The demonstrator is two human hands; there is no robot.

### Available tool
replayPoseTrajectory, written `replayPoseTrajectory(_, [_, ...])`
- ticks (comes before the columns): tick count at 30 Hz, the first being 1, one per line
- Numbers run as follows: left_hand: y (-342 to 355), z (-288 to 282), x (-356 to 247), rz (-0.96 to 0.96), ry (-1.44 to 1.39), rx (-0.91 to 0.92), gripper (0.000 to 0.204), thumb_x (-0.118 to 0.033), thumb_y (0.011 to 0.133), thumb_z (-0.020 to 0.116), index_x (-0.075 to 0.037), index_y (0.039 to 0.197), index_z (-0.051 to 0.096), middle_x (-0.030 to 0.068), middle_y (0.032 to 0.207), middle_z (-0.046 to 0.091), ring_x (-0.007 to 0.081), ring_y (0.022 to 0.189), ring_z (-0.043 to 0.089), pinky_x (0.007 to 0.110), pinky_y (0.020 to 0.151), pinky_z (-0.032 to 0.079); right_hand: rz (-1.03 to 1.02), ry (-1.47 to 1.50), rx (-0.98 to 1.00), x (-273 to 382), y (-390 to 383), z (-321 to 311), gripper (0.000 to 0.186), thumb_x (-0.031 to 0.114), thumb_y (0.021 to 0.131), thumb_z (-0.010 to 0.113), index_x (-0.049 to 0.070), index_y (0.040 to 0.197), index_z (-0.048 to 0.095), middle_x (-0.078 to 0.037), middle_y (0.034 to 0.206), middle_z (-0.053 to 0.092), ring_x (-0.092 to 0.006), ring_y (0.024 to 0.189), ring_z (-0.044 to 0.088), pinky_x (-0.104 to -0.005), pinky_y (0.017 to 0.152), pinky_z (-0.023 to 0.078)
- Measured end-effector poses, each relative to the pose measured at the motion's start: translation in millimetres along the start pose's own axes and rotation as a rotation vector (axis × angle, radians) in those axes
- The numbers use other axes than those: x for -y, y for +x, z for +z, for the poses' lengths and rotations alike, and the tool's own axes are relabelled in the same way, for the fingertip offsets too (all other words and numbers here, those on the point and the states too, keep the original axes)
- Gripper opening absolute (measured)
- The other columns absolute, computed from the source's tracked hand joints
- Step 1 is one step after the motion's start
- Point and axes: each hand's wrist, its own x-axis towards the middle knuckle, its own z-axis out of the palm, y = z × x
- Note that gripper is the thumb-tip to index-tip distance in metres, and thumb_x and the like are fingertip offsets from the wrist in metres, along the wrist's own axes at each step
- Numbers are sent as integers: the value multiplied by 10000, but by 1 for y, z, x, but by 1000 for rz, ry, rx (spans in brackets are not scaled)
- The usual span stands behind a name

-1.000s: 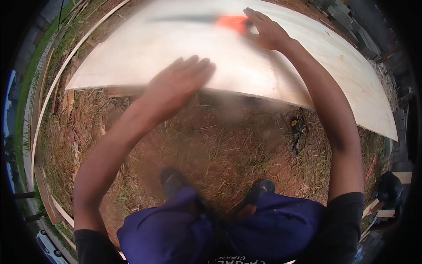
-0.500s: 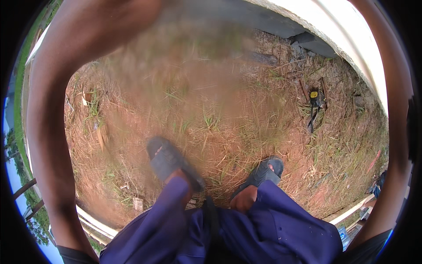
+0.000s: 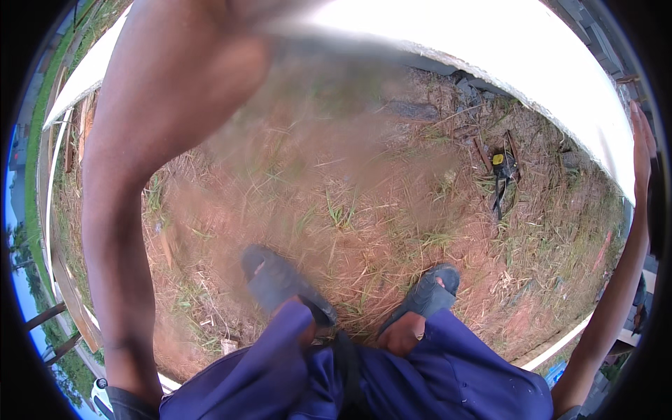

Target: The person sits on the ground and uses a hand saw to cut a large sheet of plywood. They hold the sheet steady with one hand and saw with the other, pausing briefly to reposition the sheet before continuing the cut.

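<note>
A large pale board [image 3: 504,35] spans the top of the view, its rough near edge curving down to the right. My left arm [image 3: 168,84] rises close to the camera and leaves through the top edge, blurred there, with the hand out of sight. At the far right my right hand [image 3: 640,140] is beside the board's edge, fingers extended; whether it touches the board is unclear. Below the board, a black and yellow object [image 3: 500,168] lies on the dry grass.
My sandalled feet [image 3: 287,280] stand on reddish dirt and straw. Grey rubble [image 3: 465,91] lies under the board's edge. Long timber strips [image 3: 84,322] run along the left side, and grey blocks [image 3: 595,35] sit beyond the board at upper right.
The view has tipped down from the board to my feet. My left arm has risen from the board toward the camera. My right hand has come back into view at the right edge.
</note>
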Motion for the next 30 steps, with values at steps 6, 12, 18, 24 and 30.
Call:
replayPoseTrajectory(6, [-6,-10,11,-112,-56,50,338,-21,907,712,-76,1239,744,70,1211,757,194,1140,706,352,1039,537,427,267,33,-55,-81,22,733,536,1004,572,12,1512,498,-174,1551,496,-305,1461,429,-421,1207,310])
replayPoseTrajectory(12, [-8,-11,11,-111,-89,89,350,-13,900,713,-74,1243,741,75,1227,751,206,1165,696,359,1057,528,660,332,-186,-74,-76,30,919,521,913,699,-53,1554,378,-232,1539,473,-325,1424,461,-414,1178,344])
replayPoseTrajectory(18, [-3,-12,9,-111,-103,96,361,-5,893,715,-72,1247,739,80,1243,745,218,1189,687,366,1075,519,751,392,-251,-97,-81,27,918,460,905,736,-87,1542,365,-244,1522,474,-334,1356,528,-418,1146,399])
replayPoseTrajectory(24, [-7,-11,8,-145,-103,111,373,4,886,716,-71,1252,736,85,1258,739,230,1214,677,374,1093,510,912,662,-164,-92,-98,22,774,391,956,712,-66,1506,415,-253,1545,423,-327,1394,487,-436,1143,430])
replayPoseTrajectory(30, [-11,-3,8,-149,-93,88,385,12,880,717,-69,1256,733,90,1274,733,243,1239,667,381,1111,501,1055,1265,-157,-81,-121,28,730,337,1034,628,-33,1558,278,-257,1611,211,-368,1469,361,-446,1170,470])
